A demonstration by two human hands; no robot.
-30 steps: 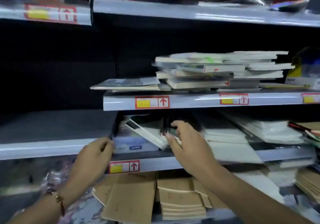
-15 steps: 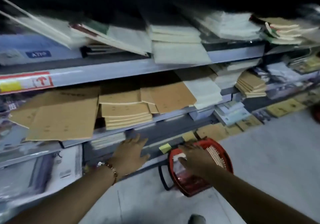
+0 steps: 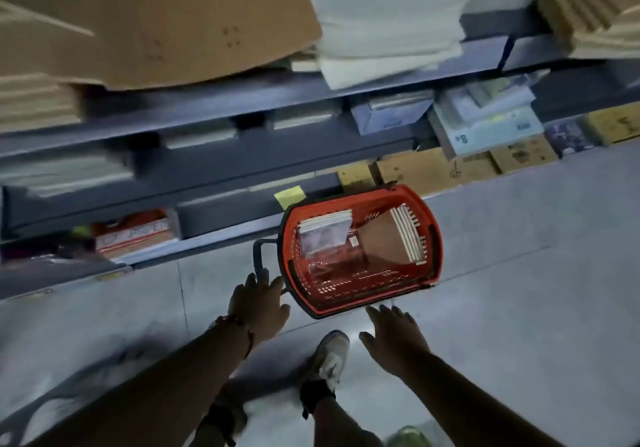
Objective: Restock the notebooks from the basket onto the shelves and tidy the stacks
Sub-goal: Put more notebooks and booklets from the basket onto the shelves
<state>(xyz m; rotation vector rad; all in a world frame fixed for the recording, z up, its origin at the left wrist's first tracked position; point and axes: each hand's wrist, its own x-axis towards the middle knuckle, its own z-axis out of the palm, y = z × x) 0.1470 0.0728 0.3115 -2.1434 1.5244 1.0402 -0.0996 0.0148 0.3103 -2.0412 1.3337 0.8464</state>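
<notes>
Red basket (image 3: 360, 303) on floor by shelves (image 3: 242, 156) holds notebooks (image 3: 398, 235), possibly wrapped packs too; both hands, left (image 3: 258, 303) and right (image 3: 393, 334), now lowered beside it, fingers spread, empty.

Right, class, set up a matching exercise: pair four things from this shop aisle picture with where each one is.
Things:
1. red plastic basket
2. brown-covered notebooks
3. yellow sticky note
4. white trainer

Places:
A. inside the basket
B. on the shelf edge
C. on the floor between both arms
D. on the floor beside the shelves

Pairs: 1-D, 2-A, 3-B, 4-C
</notes>
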